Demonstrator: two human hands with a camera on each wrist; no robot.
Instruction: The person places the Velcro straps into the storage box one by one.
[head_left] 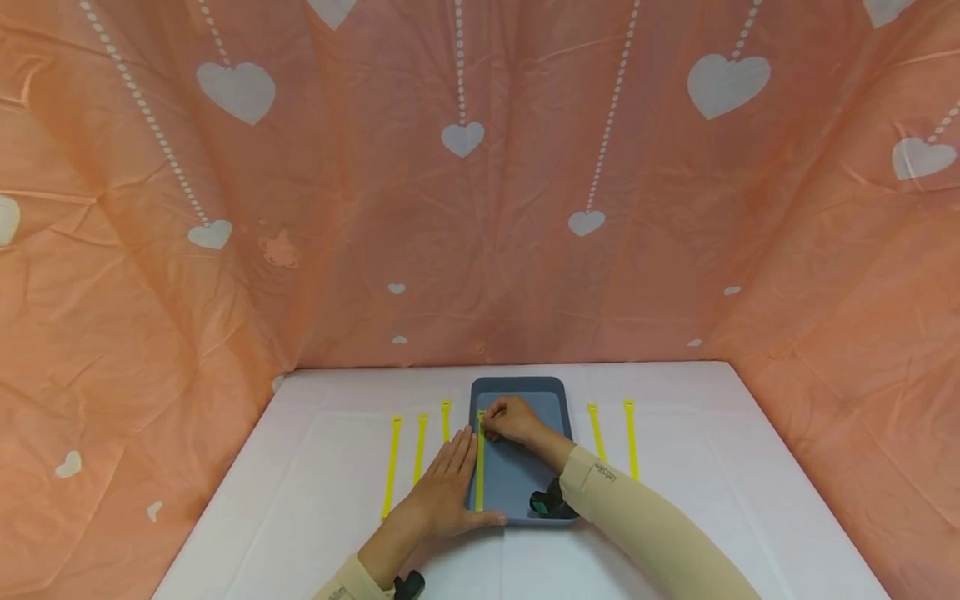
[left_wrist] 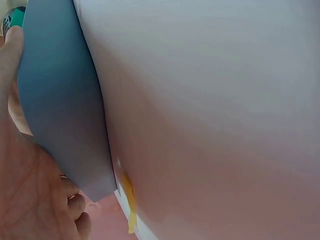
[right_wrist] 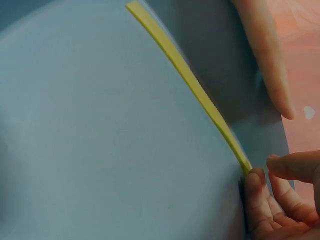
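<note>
A grey-blue rectangular tray [head_left: 525,492] lies on the white table. Along its left inner wall runs a yellow cable tie [head_left: 480,475], its slotted head at the far end. My right hand [head_left: 513,419] reaches into the tray, curled fingers at the tie near that head. In the right wrist view the fingertips [right_wrist: 256,177] cover the far end of the tie [right_wrist: 192,82]. My left hand [head_left: 447,492] rests against the tray's left side, fingers straight along the rim and thumb at the near left corner. The left wrist view shows its palm beside the tray wall [left_wrist: 65,100].
Left of the tray lie three more yellow ties [head_left: 392,467], partly behind my left hand. Two others [head_left: 632,437] lie to the right, partly covered by my right sleeve [head_left: 637,517]. A pink curtain with white hearts [head_left: 495,275] surrounds the white table [head_left: 300,500].
</note>
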